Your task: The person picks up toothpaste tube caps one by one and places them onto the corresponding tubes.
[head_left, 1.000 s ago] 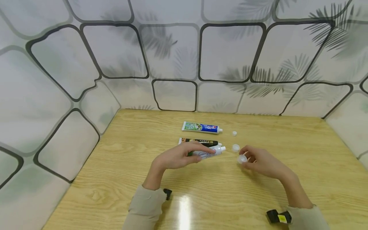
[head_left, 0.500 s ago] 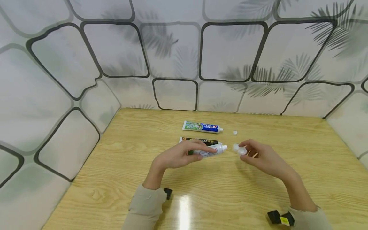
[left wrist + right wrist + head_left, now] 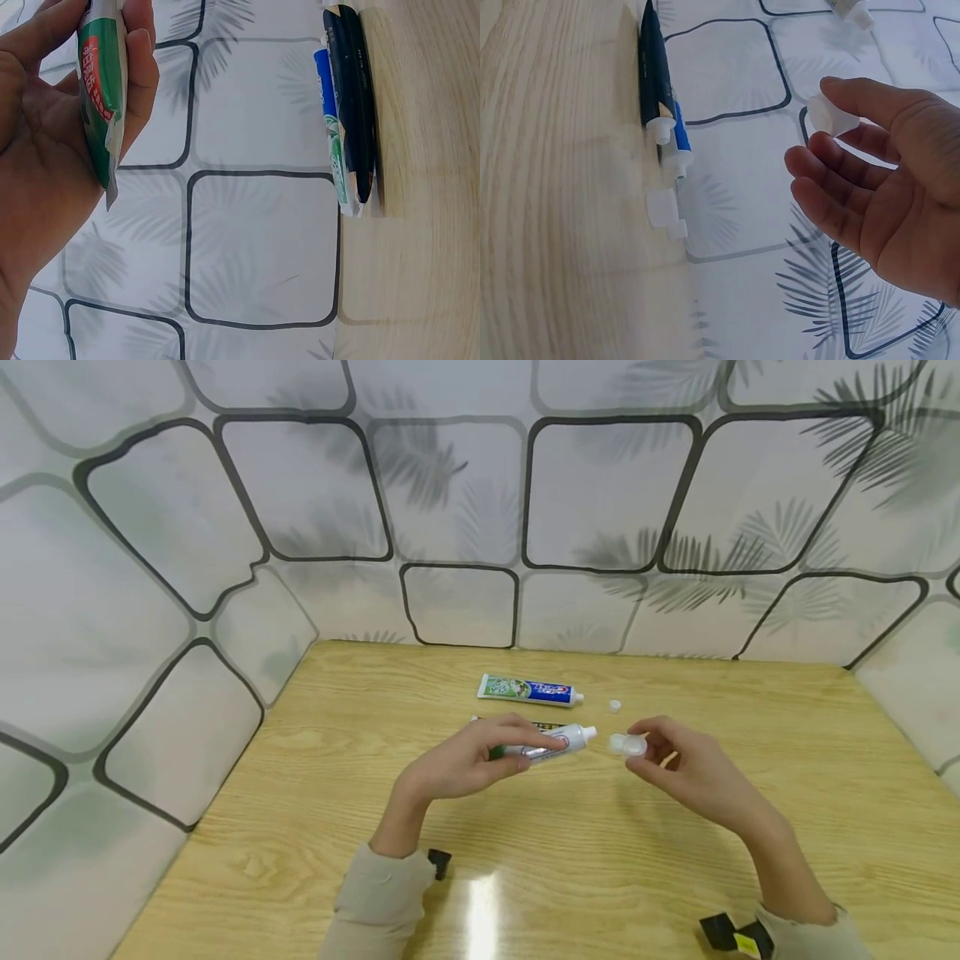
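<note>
My left hand (image 3: 468,760) grips a white and green toothpaste tube (image 3: 558,742), its bare nozzle pointing right. In the left wrist view the tube's green crimped end (image 3: 101,97) lies along the palm. My right hand (image 3: 701,772) pinches a white cap (image 3: 635,745) between thumb and fingers, a short way right of that nozzle; the right wrist view shows this cap (image 3: 831,116) held clear of the table. Behind the left hand lies a black toothpaste tube (image 3: 351,97), partly hidden in the head view. Farther back is a blue and green toothpaste tube (image 3: 528,691), uncapped.
A white cap (image 3: 617,742) lies on the wooden table (image 3: 585,860) beside the black tube's nozzle end. A smaller white cap (image 3: 615,706) lies right of the blue and green tube. A patterned wall covering (image 3: 457,493) rises behind the table's back edge.
My right hand has moved away from me, up the head view, with its cap. The left hand's tube has risen slightly, its nozzle shifting right and covering more of the black tube.
</note>
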A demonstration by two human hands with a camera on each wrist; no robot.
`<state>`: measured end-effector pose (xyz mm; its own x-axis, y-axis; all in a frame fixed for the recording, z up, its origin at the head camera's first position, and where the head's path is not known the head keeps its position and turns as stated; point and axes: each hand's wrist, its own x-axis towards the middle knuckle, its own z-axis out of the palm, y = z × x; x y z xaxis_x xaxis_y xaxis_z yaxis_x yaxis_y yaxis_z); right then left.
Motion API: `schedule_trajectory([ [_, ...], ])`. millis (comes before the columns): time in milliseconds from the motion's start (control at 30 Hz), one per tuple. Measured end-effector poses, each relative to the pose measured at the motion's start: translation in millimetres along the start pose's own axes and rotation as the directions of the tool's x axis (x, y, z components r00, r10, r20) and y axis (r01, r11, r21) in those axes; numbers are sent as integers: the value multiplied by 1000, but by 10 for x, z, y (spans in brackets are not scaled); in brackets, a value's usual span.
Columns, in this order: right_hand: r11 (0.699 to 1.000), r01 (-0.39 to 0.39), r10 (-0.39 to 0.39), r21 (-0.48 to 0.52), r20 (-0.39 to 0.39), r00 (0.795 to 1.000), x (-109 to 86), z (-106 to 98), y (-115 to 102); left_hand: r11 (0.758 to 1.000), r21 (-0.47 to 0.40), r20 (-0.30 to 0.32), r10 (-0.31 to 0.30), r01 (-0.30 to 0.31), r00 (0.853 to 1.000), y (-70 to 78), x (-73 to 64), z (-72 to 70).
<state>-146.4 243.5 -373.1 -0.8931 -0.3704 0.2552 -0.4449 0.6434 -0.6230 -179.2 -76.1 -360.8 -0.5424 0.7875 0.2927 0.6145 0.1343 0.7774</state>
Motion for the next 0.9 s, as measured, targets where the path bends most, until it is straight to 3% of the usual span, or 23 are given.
schedule_trajectory([
  [300,999,50,-50,-9,-72,996,-40,-8,-65,1000,18,3,-14,14,1000,29,-4,9],
  [900,990,138,-134,19,-150,980,-59,-87,-234,999,46,-7,23,-22,1000,98,20,30],
])
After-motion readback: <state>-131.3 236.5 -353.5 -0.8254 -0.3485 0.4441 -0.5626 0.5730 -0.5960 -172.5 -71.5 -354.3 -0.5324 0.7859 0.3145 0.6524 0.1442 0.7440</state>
